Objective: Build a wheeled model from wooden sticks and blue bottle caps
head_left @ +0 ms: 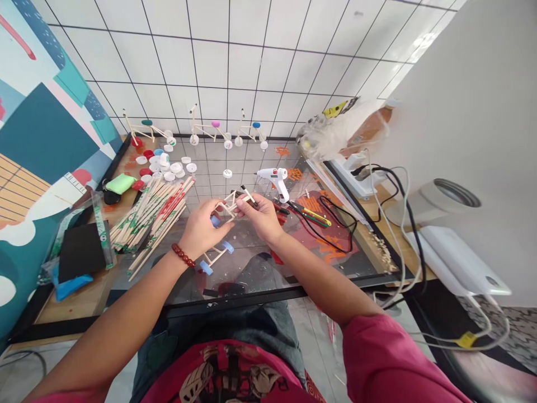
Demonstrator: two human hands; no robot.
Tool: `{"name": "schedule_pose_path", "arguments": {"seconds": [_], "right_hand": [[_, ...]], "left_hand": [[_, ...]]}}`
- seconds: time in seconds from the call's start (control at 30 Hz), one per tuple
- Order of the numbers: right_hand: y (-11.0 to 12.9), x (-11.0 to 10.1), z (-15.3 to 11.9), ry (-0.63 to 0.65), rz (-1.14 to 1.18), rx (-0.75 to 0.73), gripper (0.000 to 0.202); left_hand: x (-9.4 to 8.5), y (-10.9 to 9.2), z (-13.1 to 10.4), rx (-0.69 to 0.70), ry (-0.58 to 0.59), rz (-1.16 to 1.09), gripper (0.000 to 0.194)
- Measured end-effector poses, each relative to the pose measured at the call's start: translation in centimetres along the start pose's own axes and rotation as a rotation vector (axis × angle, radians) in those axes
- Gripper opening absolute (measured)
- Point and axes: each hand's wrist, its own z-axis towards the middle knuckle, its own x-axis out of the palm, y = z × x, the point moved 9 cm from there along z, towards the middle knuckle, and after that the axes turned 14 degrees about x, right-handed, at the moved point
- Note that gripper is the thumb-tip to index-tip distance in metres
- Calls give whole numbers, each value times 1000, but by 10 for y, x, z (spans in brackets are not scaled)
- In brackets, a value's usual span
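Near the front middle of the glass-topped table, my left hand pinches one side of a small frame of pale wooden sticks. My right hand grips its other side, with a dark-tipped stick rising from between the fingers. Just below my left hand lies a stick piece with blue wheels. A white glue gun rests behind my right hand, and a lone white bottle cap sits behind the stick frame.
Bundled wooden sticks and a pile of caps are at left. Small stick bicycles stand along the back wall. Cutters, black cable and a power strip are at right.
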Motion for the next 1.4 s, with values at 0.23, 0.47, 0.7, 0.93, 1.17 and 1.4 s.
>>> {"name": "schedule_pose_path", "arguments": {"seconds": [0.23, 0.47, 0.7, 0.93, 1.17, 1.4], "right_hand": [[-5, 2, 0, 29, -70, 20, 40], [-10, 7, 0, 69, -41, 36, 39], [1, -2, -3, -29, -118, -26, 41], [-2, -13, 6, -4, 70, 57, 43], [-12, -4, 10, 122, 263, 249, 54], [-11, 3, 8, 186, 335, 301, 47]], "left_hand": [[3, 1, -2, 93, 5, 84, 39], [6, 10, -2, 57, -8, 22, 33], [6, 10, -1, 63, 2, 50, 42], [2, 14, -1, 15, -18, 44, 44], [-4, 22, -1, -76, -89, -43, 43], [-5, 21, 0, -72, -88, -43, 42]]}}
